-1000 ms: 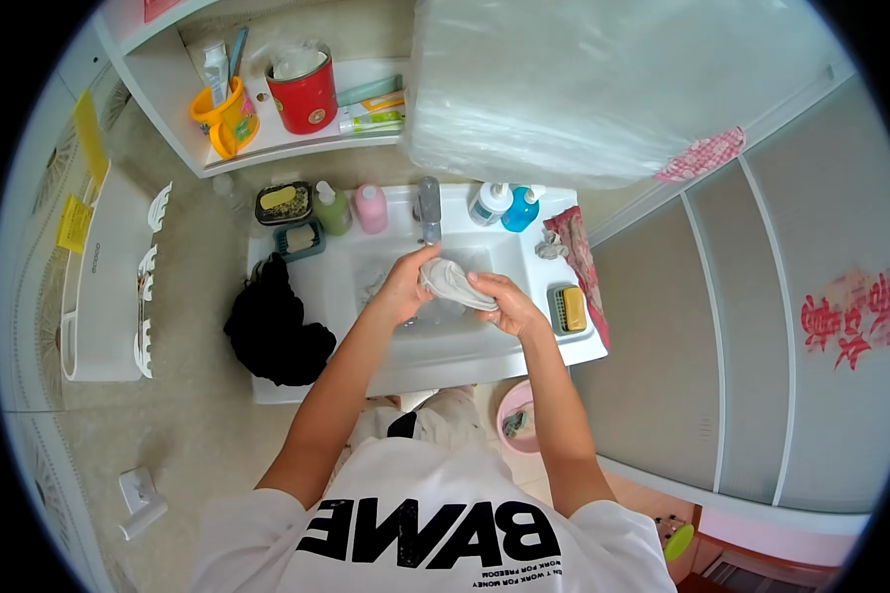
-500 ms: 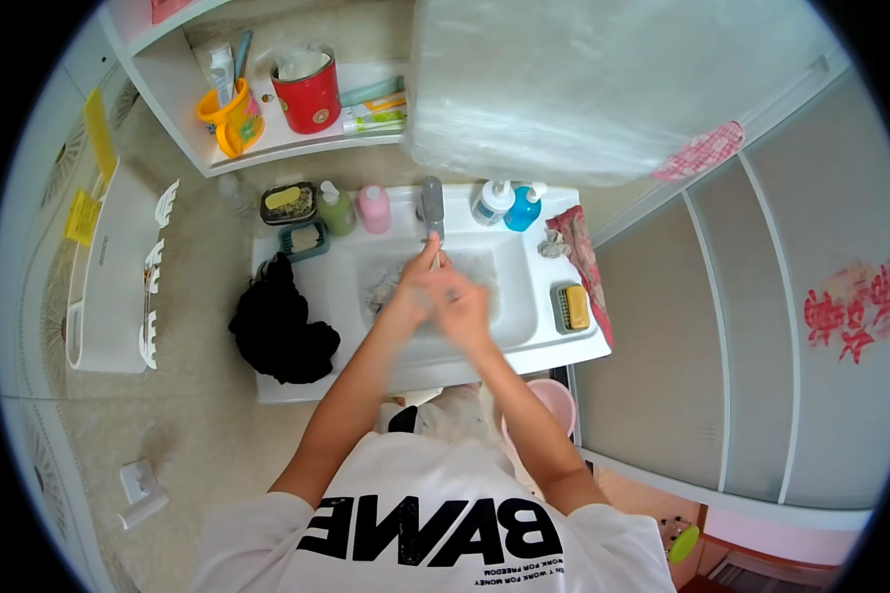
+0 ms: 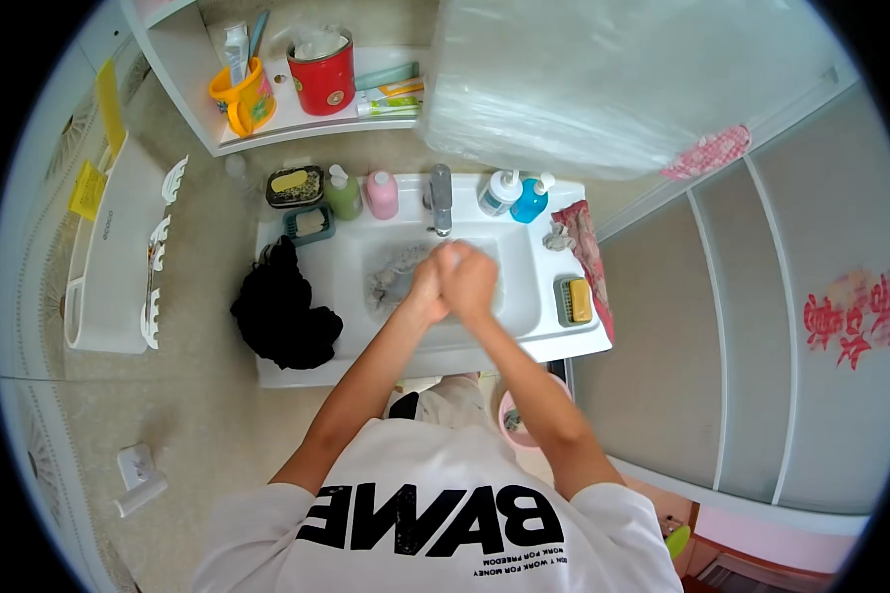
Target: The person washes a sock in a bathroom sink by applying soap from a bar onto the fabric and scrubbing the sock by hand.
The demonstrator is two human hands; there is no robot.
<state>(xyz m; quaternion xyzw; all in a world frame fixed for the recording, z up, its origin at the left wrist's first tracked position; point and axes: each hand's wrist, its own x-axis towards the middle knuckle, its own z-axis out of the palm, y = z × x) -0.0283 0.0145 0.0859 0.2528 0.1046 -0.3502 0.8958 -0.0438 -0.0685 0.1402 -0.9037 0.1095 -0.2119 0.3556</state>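
Observation:
Over the white sink basin (image 3: 517, 296), my two hands are pressed together just in front of the grey faucet (image 3: 440, 198). My left hand (image 3: 428, 285) is closed and lies against the right, its fingers partly covered. The fingers of my right hand (image 3: 472, 281) are curled in against the left. What lies between them, if anything, is hidden. Beside my left hand, a crumpled greyish cloth (image 3: 391, 277) lies in the basin, seemingly wet.
A black bundle of cloth (image 3: 285, 311) sits on the sink's left side. Along the back stand a green pump bottle (image 3: 343, 196), a pink bottle (image 3: 383, 196), a white pump bottle (image 3: 499, 194) and a blue one (image 3: 530, 202). Yellow soap (image 3: 578, 300) rests at right.
Both hands have come back from under the faucet towards me and closed together. They were blurred and more spread before. The view has shifted slightly.

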